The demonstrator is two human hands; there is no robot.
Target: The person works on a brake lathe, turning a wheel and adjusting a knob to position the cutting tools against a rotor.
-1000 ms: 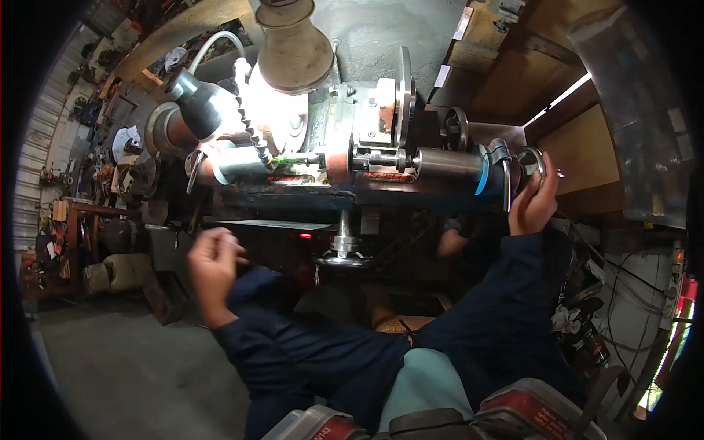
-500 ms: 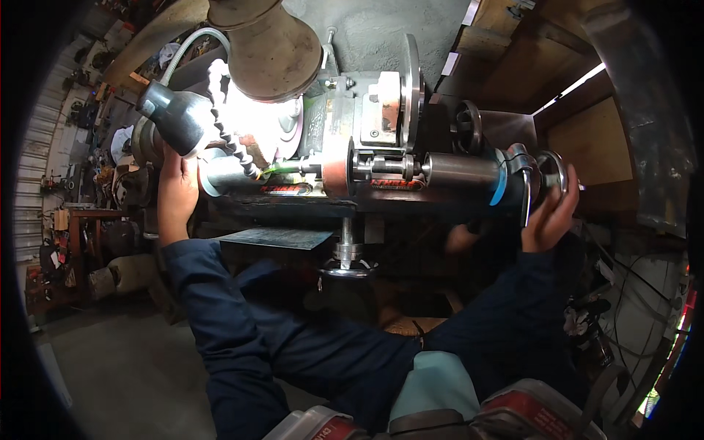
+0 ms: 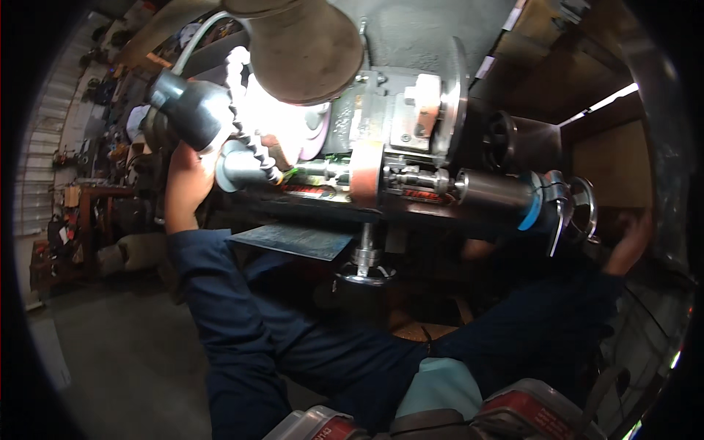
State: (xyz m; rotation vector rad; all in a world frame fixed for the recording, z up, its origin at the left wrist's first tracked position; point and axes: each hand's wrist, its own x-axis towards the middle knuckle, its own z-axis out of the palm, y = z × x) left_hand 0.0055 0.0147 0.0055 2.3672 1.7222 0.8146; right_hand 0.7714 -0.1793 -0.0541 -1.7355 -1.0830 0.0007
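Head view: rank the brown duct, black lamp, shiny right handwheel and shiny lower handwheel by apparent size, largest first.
1. Brown duct
2. Black lamp
Below these, unranked: shiny right handwheel and shiny lower handwheel, too alike, tilted differently.

Wears a plain navy left sleeve [image 3: 220, 308], creased in soft folds and ending at the wrist, and a matching right sleeve [image 3: 587, 299], darker in shadow. Leaves left hand [image 3: 191, 176] and right hand [image 3: 632, 236] bare. Shows more navy cloth [image 3: 330, 334] across the lap, and a pale teal cloth [image 3: 440, 389] at the middle. Carries, at the lower edge, a left casing [image 3: 319, 425] and a right casing [image 3: 524, 408], both rounded, greyish and partly translucent, boldly banded in dark red. Bears a dark grey centrepiece [image 3: 433, 425] between them and a dark, curved strap [image 3: 618, 375] beside the right casing.
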